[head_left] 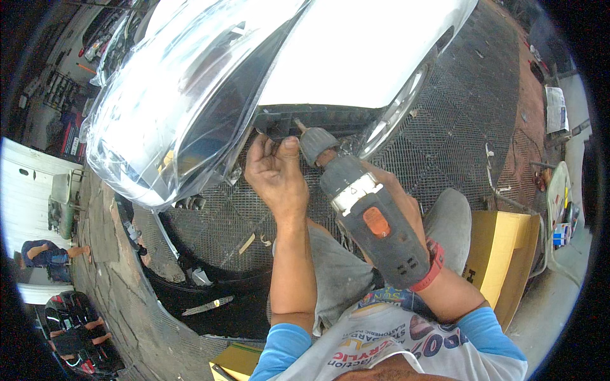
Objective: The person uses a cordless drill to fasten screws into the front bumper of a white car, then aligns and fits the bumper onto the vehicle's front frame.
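Our right hand (401, 197) is wrapped round the grip of a cordless drill (397, 244), held just this side of the white car body (337, 57), chuck toward its dark lower trim (349, 116). Our left hand (278, 174) is half curled close under the car body's edge; fingertips partly hidden, so we cannot tell whether it pinches anything. Left of the car body: a plastic-wrapped bumper (146, 114). At its right: a wheel (403, 108). Well off, nearer us: a yellow box (502, 254).
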`<state>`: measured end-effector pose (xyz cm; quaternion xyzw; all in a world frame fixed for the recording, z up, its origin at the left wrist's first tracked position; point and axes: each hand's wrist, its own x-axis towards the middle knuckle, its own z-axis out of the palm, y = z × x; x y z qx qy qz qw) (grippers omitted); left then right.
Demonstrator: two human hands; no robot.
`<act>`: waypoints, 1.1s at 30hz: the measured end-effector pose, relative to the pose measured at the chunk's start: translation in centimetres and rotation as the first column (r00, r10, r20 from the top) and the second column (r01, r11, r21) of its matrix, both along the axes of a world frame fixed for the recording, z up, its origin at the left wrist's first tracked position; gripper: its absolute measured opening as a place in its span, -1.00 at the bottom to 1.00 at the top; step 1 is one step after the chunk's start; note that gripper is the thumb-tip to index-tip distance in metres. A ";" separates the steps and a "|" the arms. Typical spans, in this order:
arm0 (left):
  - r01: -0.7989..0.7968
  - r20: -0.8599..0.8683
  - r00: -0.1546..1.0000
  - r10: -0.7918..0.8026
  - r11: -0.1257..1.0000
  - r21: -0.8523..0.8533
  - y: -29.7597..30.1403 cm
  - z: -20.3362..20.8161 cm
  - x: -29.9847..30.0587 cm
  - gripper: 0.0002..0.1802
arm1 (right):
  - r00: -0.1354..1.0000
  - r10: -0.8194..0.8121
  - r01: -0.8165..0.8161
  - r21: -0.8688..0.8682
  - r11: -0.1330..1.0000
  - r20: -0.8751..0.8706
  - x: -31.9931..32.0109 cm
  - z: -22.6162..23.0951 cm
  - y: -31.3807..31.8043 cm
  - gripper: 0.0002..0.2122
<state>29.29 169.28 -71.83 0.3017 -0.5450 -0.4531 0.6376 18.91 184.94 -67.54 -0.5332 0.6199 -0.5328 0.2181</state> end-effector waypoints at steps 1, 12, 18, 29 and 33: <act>0.009 0.001 1.000 -0.009 1.000 -0.008 -0.1 -0.2 0.0 -0.67 | 1.000 0.000 0.000 -0.008 1.000 -0.004 0.0 -0.2 -0.1 -0.44; 0.018 -0.018 1.000 -0.017 1.000 0.023 0.1 0.1 -0.1 -0.66 | 0.999 -0.014 0.016 0.043 0.999 -0.053 -0.1 0.0 -0.1 -0.43; 0.021 -0.034 0.999 -0.021 1.000 0.008 0.1 0.1 0.0 -0.67 | 0.998 -0.022 0.024 0.035 0.999 -0.059 0.1 0.3 -0.2 -0.43; 0.036 -0.054 0.998 -0.034 0.999 0.026 0.4 0.6 -0.4 -0.65 | 1.000 -0.007 0.007 0.036 0.999 -0.011 -0.2 0.4 -0.4 -0.44; 0.013 -0.062 0.998 -0.010 0.999 0.045 0.4 0.6 -0.2 -0.66 | 1.000 -0.005 0.005 0.021 1.000 -0.031 0.1 0.4 -0.4 -0.44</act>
